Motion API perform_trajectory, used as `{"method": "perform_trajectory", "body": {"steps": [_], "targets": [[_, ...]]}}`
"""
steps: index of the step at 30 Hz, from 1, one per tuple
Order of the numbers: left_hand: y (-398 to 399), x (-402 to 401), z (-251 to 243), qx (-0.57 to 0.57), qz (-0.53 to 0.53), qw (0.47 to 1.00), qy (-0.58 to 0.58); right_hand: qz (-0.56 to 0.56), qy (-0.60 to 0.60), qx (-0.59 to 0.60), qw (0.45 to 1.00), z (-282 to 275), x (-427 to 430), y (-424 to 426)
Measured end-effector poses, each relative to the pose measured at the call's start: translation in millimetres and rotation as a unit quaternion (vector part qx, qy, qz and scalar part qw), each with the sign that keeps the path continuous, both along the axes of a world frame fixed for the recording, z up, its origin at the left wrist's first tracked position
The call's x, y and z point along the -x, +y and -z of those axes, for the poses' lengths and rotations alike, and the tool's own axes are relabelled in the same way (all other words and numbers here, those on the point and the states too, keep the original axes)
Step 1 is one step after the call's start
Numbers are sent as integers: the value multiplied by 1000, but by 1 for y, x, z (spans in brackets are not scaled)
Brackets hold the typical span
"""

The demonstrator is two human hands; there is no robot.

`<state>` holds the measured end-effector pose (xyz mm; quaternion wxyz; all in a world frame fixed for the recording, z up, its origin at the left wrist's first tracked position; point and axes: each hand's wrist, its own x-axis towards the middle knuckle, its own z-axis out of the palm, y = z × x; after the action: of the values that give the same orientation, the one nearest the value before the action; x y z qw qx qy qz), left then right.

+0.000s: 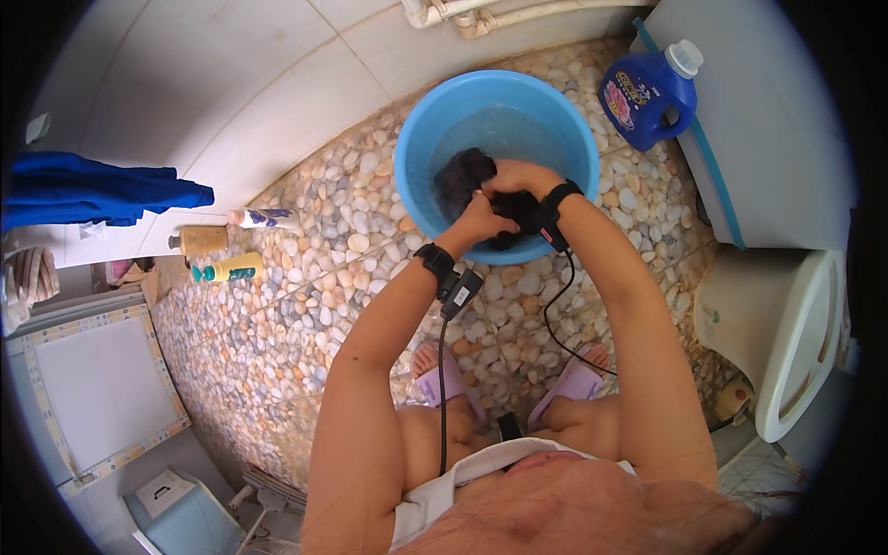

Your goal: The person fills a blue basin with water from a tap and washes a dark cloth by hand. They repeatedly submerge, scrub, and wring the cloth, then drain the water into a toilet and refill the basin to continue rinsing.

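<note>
A round blue plastic basin (411,149) stands on the pebble-patterned floor in front of me, with cloudy water (513,132) in it. Dark wet cloth (466,177) lies bunched in the basin, partly under water. My left hand (482,218) is closed on the cloth near the basin's front side. Just beyond it, my right hand (517,177) grips the cloth too, its fingertips close to those of my left hand. Part of the cloth hangs down between my wrists. Each wrist wears a black strap with a small cabled box.
A blue detergent jug (649,97) stands right of the basin, beside a white cabinet-like body (770,125). A toilet (749,305) is at the right. Several bottles, one a yellow pump bottle (237,267), are at the left, near hanging blue cloth (104,189). Cables run from my wrists.
</note>
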<state>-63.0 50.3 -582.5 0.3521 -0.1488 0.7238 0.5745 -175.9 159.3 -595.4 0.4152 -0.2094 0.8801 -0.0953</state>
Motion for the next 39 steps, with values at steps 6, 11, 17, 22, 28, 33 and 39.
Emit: {"method": "perform_trajectory", "body": {"steps": [6, 11, 17, 22, 28, 33, 39], "targets": [[-1, 16, -22, -19, -74, 987, -139, 109, 37, -104, 988, 25, -2, 31], [-23, 20, 1, -50, -254, 962, -88, 198, -174, 224, 938, -6, -22, 6], [-32, 43, -46, -394, -346, 847, -93, 331, -189, 503, 776, -85, -48, -23], [-30, 40, -41, -383, -399, 832, -44, 222, -4, 491, 842, -102, -59, -42], [-14, 39, -25, -275, -437, 856, -41, 143, 259, 275, 915, -79, -33, -31], [-29, 48, -19, -114, -412, 892, 149, 115, 255, 79, 957, -32, -1, 5], [-52, 17, -2, -40, -336, 940, 38, 171, 238, 3, 956, -7, 26, 24]]}}
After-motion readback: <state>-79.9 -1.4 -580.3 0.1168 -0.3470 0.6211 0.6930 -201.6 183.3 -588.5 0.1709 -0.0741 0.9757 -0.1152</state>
